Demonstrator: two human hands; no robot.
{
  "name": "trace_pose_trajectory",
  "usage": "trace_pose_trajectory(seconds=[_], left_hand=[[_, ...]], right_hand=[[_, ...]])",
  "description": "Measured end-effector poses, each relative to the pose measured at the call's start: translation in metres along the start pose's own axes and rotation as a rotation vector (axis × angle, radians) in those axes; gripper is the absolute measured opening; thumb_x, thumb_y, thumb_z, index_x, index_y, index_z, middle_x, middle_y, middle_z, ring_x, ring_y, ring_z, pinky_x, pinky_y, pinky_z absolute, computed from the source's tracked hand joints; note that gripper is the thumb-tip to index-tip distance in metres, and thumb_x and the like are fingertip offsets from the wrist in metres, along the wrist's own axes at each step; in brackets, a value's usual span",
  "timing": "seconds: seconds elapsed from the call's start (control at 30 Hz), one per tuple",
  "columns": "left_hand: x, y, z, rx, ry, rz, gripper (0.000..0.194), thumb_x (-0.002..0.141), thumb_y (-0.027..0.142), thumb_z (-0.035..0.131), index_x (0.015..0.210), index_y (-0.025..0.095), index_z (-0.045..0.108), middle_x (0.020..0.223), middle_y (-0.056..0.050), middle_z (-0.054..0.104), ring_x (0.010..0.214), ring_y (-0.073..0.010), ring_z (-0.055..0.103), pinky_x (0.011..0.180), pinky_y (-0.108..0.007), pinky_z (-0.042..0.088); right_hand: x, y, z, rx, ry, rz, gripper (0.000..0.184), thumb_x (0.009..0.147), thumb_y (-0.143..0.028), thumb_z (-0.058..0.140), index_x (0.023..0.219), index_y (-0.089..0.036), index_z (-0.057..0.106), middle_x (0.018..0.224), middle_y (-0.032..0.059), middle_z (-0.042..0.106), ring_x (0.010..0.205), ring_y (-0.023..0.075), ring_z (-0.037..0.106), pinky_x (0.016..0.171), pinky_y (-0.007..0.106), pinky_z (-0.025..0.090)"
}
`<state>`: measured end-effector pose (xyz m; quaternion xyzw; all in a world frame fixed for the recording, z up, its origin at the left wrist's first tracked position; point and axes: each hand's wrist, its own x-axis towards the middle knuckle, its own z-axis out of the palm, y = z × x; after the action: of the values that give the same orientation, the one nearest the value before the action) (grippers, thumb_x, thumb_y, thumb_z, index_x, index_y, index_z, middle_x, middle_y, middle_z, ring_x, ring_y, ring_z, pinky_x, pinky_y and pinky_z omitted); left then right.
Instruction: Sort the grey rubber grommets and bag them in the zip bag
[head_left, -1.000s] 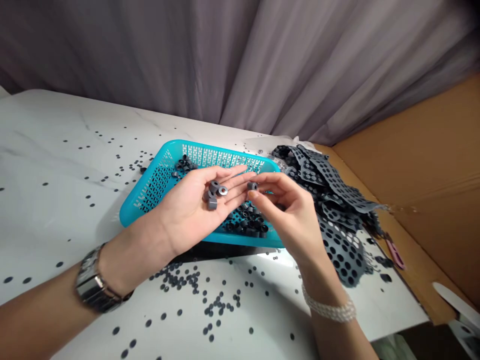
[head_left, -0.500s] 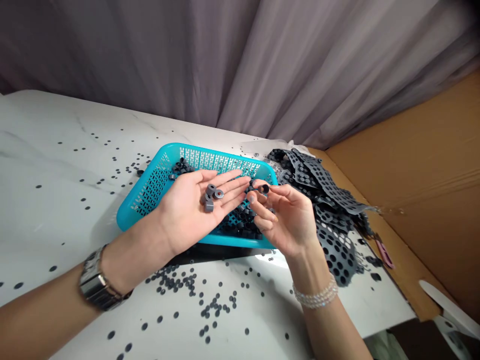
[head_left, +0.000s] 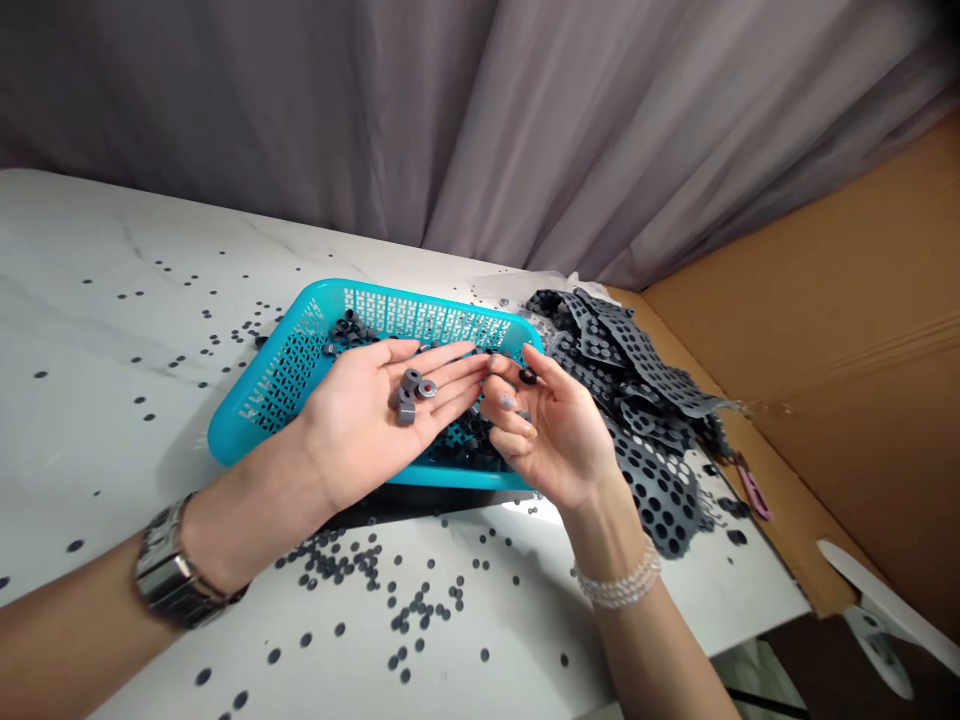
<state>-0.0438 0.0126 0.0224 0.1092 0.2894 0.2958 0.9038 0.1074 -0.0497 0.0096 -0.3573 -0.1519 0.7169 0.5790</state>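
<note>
My left hand point(head_left: 360, 420) is palm up over the basket, its fingers stretched flat. Several small dark grey round caps point(head_left: 406, 411) lie loose on the palm, one showing a pale ring with a reddish centre. Beside those fingertips, my right hand point(head_left: 555, 430) is closed, with a small black round cap point(head_left: 527, 377) between thumb and finger; the fingers partly hide it. Beneath both hands stands a turquoise plastic basket point(head_left: 262, 385), with many more dark caps point(head_left: 351, 328) inside. Part of its contents is covered by my hands.
Small dark discs point(head_left: 420, 610) are scattered over the white table point(head_left: 90, 420). Perforated dark sheets point(head_left: 637, 370) are heaped right of the basket. Pink-handled scissors point(head_left: 754, 490) lie near a cardboard wall point(head_left: 825, 320). A grey curtain point(head_left: 337, 120) hangs behind.
The view has shifted slightly, moving everything a little left. My right thumb and fingers have turned the cap, whose hollow opening faced me before; the caps on my left palm stay put.
</note>
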Motion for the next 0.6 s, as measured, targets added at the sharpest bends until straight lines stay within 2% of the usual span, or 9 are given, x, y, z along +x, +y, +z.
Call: trace_pose_trajectory(seconds=[0.33, 0.6], left_hand=[[0.0004, -0.0001, -0.0008, -0.007, 0.016, -0.005, 0.051, 0.092, 0.02, 0.029, 0.137, -0.002, 0.041, 0.122, -0.025, 0.062, 0.112, -0.0266, 0.062, 0.092, -0.032, 0.053], [0.001, -0.0007, -0.0009, 0.007, 0.029, -0.009, 0.051, 0.093, 0.021, 0.028, 0.139, 0.001, 0.039, 0.123, -0.025, 0.061, 0.113, -0.0259, 0.061, 0.09, -0.031, 0.054]], right_hand=[[-0.0019, 0.0039, 0.003, -0.119, -0.05, 0.012, 0.047, 0.097, -0.044, 0.019, 0.081, -0.018, 0.055, 0.055, -0.0051, 0.033, 0.044, 0.0082, 0.012, 0.036, 0.017, 0.012], [-0.0025, 0.005, 0.0018, -0.168, -0.082, 0.037, 0.046, 0.095, -0.049, 0.019, 0.083, -0.02, 0.053, 0.054, -0.0052, 0.035, 0.044, 0.0094, 0.012, 0.035, 0.018, 0.012]])
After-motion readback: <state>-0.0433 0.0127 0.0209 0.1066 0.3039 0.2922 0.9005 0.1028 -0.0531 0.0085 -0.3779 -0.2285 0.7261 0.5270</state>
